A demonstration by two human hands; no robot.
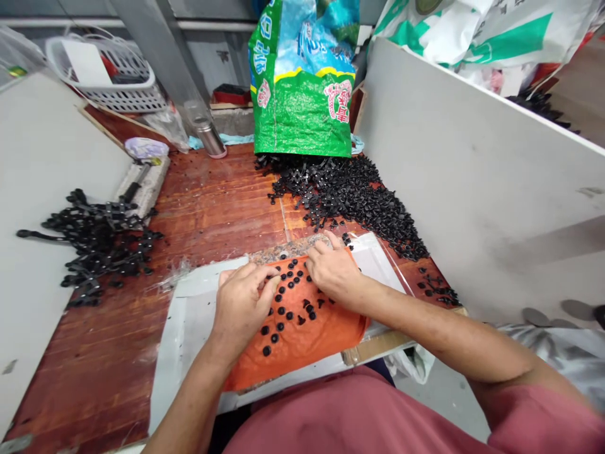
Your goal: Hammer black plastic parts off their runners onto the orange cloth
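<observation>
An orange cloth [302,343] lies in front of me with several small black rubber-like round parts [282,311] scattered over it. My left hand [246,302] is at the cloth's left side, thumb and forefinger pinched together beside some of these parts. Whatever is between those fingertips is too small to make out. Over the far right part of the cloth, my right hand [333,271] rests with its fingers curled down among the black parts. Its palm side is hidden, so anything in its grip does not show.
A large heap of black parts [350,189] spreads from a green and blue woven bag [302,113]. Black branched pieces [104,239] are piled at left. A steel flask [211,137] and white basket [118,88] stand behind. Grey panels [463,164] flank the wooden table [212,202].
</observation>
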